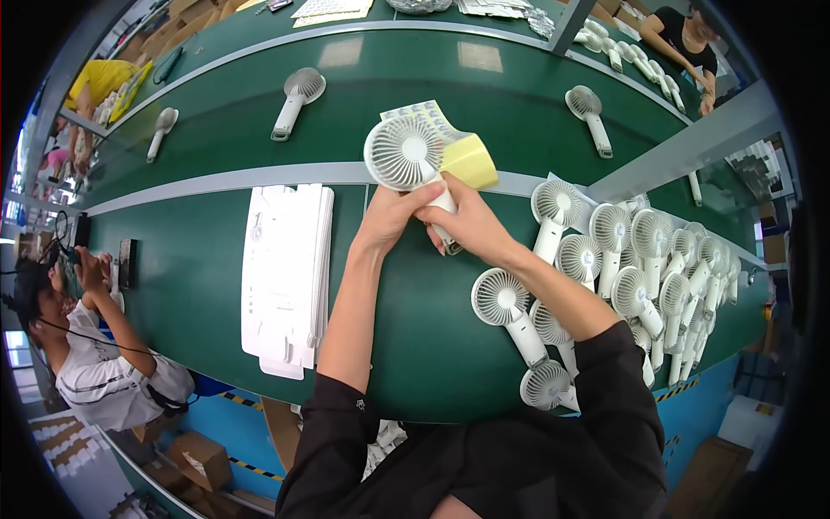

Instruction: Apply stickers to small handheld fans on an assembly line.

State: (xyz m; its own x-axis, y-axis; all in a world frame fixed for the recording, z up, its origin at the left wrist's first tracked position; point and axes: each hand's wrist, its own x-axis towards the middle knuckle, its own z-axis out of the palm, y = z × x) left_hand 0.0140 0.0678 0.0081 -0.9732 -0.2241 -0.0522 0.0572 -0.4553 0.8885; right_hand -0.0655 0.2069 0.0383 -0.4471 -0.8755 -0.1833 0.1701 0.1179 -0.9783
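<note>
A white handheld fan (406,152) is held up over the metal rail, its round grille facing up and its handle running down toward me. My left hand (386,218) is closed around the handle from the left. My right hand (474,220) grips the same handle from the right, thumb on top near the neck. Just behind the fan lies a sheet of small stickers (415,111) with a curled yellow backing (471,161), partly hidden by the grille; whether my fingers touch it I cannot tell.
A stack of flat white cartons (281,277) lies left of my forearm. Many white fans (635,233) are heaped on the right. Beyond the rail (225,179), more fans (301,91) lie spaced along a green belt (380,69). A grey post (683,143) rises at right. Co-workers sit left and across.
</note>
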